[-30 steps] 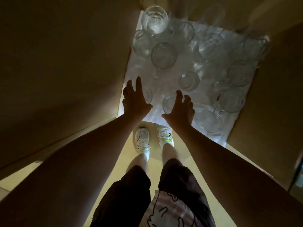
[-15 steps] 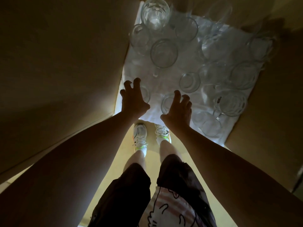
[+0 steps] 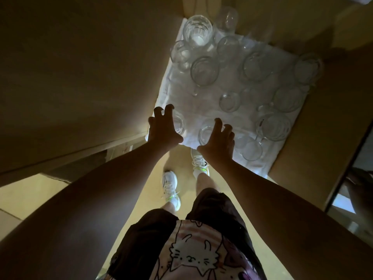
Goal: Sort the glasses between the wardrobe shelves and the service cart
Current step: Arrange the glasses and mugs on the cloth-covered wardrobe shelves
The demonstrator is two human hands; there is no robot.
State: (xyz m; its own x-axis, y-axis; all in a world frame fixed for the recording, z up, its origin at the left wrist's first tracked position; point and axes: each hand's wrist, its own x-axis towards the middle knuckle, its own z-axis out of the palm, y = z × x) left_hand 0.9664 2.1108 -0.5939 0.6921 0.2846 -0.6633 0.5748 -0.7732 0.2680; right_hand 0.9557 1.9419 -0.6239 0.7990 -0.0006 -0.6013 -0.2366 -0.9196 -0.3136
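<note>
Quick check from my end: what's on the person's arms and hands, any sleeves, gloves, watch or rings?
Both forearms are bare to the frame edge, no sleeves showing. The left hand and right hand wear no gloves; no watch or bracelet at either wrist. The dim light hides any rings.

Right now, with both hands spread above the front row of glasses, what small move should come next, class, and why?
Probably lower and close each hand on the glass beneath it. The left hand hovers with curled fingers over the front-left glass, the right hand over the glass beside it. Both hands look open and empty, and these glasses stand nearest the white liner's front edge.
</note>
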